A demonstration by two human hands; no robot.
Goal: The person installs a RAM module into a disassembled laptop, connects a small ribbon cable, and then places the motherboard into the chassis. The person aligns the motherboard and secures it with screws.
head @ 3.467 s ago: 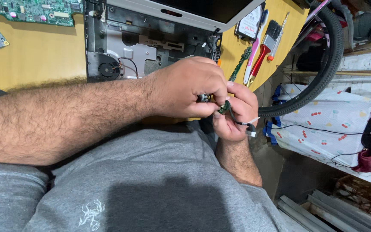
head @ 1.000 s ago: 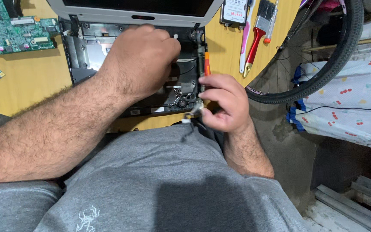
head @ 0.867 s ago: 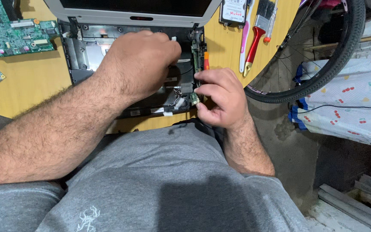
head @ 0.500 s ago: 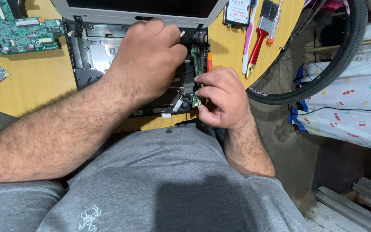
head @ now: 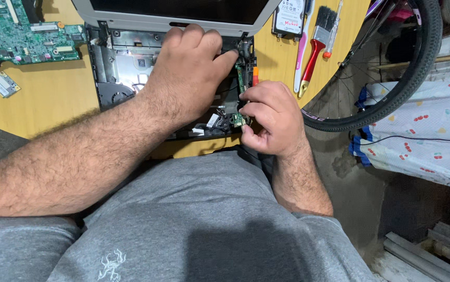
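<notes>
Pinching a small green circuit board (head: 239, 119) at the near right corner of the stripped laptop base (head: 126, 68), the right hand (head: 269, 122) is closed; the left hand (head: 188, 73) presses farther in. The motherboard (head: 21, 36) is already out on the counter (head: 47, 99).

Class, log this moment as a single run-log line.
left hand: pressing inside open laptop base | right hand: pinching small green circuit board at base's right edge | paintbrush: lying alongside
</notes>
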